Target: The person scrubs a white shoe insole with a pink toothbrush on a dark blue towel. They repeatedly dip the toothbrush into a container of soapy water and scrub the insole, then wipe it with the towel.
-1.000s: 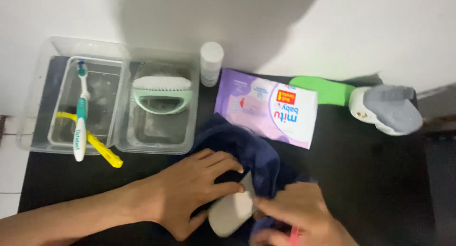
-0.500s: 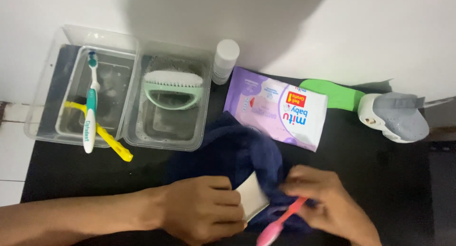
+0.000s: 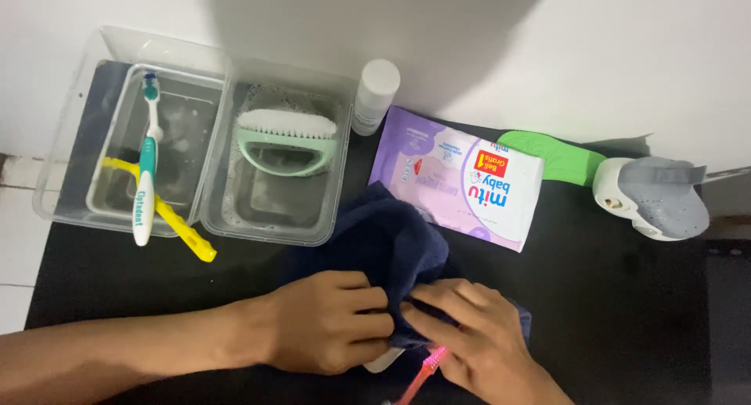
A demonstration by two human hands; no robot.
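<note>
The dark blue cloth and hands hide most of a white object.

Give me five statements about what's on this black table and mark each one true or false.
1. Both the left hand and the right hand press on the dark blue cloth. True.
2. The green scrub brush lies on the bare table. False: it rests across a clear plastic tub.
3. A pink toothbrush shows under the right hand. True.
4. The white bottle lies tipped over on the wipes pack. False: it stands upright beside the wipes pack.
5. The grey and white shoe sits at the table's left end. False: it is at the right end.
</note>
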